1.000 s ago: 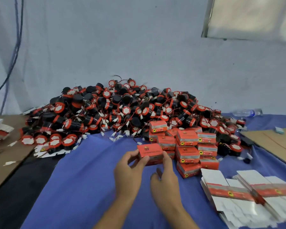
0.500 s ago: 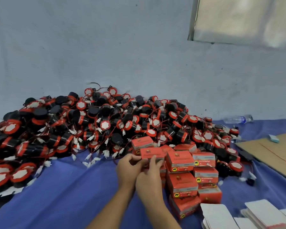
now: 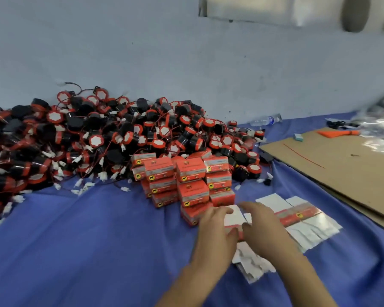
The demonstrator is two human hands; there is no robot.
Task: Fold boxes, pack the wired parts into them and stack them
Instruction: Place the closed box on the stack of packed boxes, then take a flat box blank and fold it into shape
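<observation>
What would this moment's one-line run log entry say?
step: picking up flat box | left hand: grips it | right hand: rests on flat box stack | packed boxes: stacked against parts pile

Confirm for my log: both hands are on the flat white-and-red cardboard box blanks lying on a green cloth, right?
No: the head view shows a blue fabric cloth, not green. The left hand and right hand are indeed on the flat white-and-red cardboard box blanks.

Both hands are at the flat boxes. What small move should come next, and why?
Probably lift the top flat box blank clear of the pile to fold it: the left hand and right hand both touch it and hold nothing else.
</observation>
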